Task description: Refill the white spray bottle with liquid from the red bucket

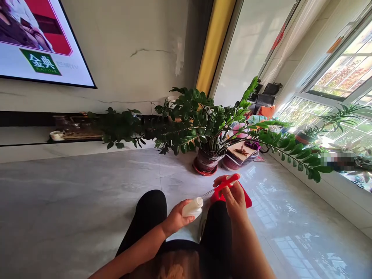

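Note:
My left hand [177,219] is closed round a small white bottle [192,208], tilted with its neck up and to the right. In my right hand [235,195] is a long red piece [226,185] that looks like a spray head. A thin tube [207,192] runs from it down toward the bottle's neck; whether its tip touches the bottle I cannot tell. Both hands are above my knees. Behind my right hand, near my right knee, a flat red object [248,195] shows in part; its kind is hidden.
Ahead stands a large leafy plant in a dark pot [207,161] on a red saucer [205,170]. Beside it is a round container with a board [241,150] on top. A low wall shelf [78,135] and a television [43,46] are left; a window is right.

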`<state>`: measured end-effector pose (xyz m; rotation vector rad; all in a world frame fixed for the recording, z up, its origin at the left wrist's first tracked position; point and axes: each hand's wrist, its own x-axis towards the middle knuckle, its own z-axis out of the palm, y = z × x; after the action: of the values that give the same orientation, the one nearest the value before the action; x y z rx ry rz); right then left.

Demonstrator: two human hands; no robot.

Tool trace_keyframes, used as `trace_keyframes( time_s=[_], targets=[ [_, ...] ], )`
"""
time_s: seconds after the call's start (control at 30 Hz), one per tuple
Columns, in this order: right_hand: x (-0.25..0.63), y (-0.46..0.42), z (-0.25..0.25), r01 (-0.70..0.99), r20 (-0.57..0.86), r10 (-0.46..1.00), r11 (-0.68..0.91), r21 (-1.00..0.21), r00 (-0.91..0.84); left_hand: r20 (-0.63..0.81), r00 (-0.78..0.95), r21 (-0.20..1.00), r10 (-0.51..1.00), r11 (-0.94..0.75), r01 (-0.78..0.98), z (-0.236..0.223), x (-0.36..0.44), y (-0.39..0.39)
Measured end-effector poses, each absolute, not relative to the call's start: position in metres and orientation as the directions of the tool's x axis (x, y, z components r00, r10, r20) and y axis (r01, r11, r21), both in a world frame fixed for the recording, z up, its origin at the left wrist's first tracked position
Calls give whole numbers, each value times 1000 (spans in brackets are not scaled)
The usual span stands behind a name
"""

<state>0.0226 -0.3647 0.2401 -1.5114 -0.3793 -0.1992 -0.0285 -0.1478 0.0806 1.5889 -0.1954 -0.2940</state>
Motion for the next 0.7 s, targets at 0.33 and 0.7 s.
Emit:
trace_keyframes(
  time_s=[0.33, 0.7],
  targets=[
    [28, -380, 246, 282, 257, -130, 244, -928, 958, -90, 955, 996, -283, -36, 84, 67, -28, -140],
    [37, -395, 253, 387, 310, -263, 328, -862, 914, -21, 962, 1000, -271, 14, 26, 59, -20, -130]
  ],
)
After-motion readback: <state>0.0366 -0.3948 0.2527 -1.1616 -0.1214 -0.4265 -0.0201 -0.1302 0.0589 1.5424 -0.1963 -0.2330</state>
